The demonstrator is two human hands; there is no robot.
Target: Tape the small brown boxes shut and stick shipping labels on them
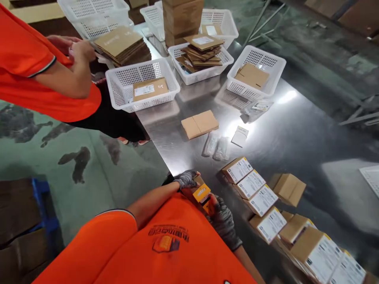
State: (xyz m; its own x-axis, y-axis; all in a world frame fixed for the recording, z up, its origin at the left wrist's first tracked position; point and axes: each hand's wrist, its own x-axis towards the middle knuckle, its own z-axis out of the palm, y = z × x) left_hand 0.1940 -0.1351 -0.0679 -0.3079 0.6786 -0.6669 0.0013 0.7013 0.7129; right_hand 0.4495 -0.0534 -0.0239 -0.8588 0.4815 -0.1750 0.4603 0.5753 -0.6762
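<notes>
Close to my body at the table's near edge, my left hand (187, 180), in a grey striped fingerless glove, is closed on a small brown cardboard box (199, 180). A yellow-orange box (201, 192) with dark print is at the opening of the carton, as far as I can see. My right hand (222, 221), gloved alike, grips the yellow-orange box from the other side. My fingers hide much of both. Just beyond lie two bubble-wrapped items (221, 148), a folded flat carton (200, 124) and a white printed card or booklet (240, 136).
Labelled cartons (251, 184) line the right of the steel table (166, 138), with an unlabelled box (289, 189) beside them. White baskets (118, 92) holding flat cardboard stand at the back. At left a co-worker (65, 79) handles something. A clear plastic bag (257, 109) lies near one basket.
</notes>
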